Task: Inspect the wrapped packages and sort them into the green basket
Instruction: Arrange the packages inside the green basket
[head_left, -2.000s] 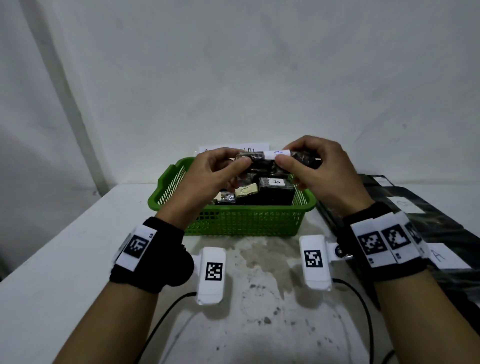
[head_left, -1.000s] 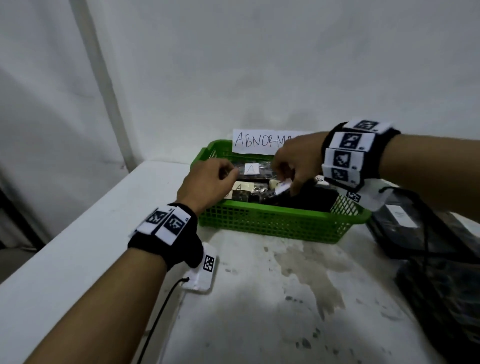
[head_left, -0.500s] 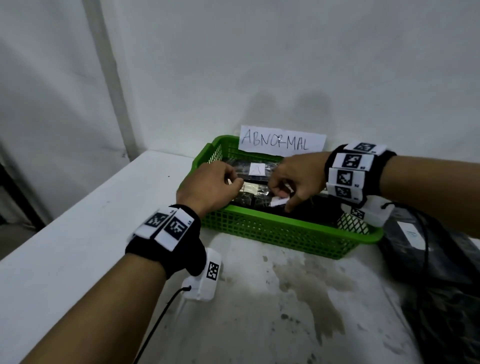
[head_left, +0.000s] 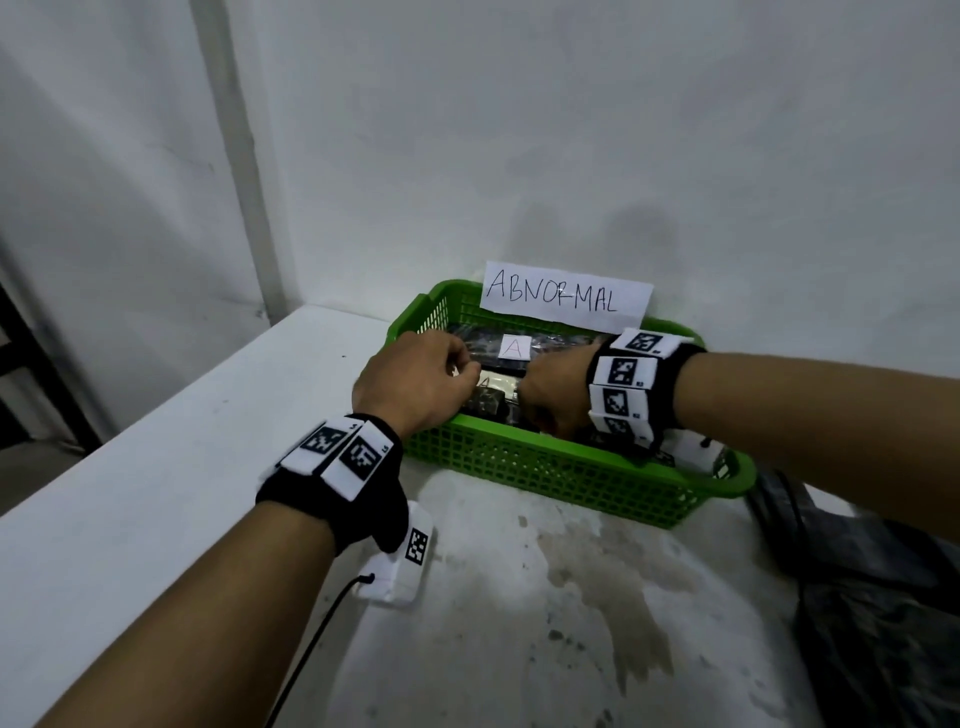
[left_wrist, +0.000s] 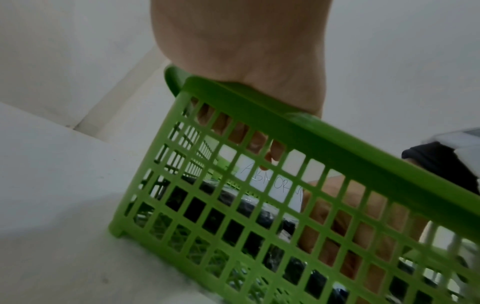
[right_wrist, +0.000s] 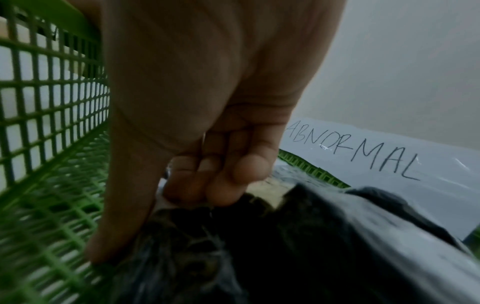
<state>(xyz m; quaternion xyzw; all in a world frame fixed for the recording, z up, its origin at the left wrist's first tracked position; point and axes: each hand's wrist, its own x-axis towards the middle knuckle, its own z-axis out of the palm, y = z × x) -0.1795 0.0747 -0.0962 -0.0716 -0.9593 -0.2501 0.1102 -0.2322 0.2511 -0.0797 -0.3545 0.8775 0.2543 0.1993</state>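
The green basket (head_left: 571, 467) stands against the wall with an "ABNORMAL" paper sign (head_left: 566, 299) on its far rim. Several black wrapped packages lie inside, one with an "A" label (head_left: 514, 347). My right hand (head_left: 550, 400) reaches down into the basket. In the right wrist view its thumb and curled fingers (right_wrist: 215, 191) pinch a black wrapped package (right_wrist: 259, 236) low against the basket floor (right_wrist: 52, 205). My left hand (head_left: 415, 379) hangs over the near left rim (left_wrist: 259, 115). Its fingers (left_wrist: 259, 148) are loosely curled behind the mesh, and nothing shows in them.
A pile of black wrapped packages (head_left: 883, 623) lies on the table at the right, close to the basket. The white table top (head_left: 571, 623) in front is stained. A white tagged device (head_left: 405, 561) with a cable hangs under my left wrist. The table's left edge drops off.
Both hands, which held one package above the basket two seconds ago, have gone down into it. The right hand has sunk deeper with the package since half a second ago.
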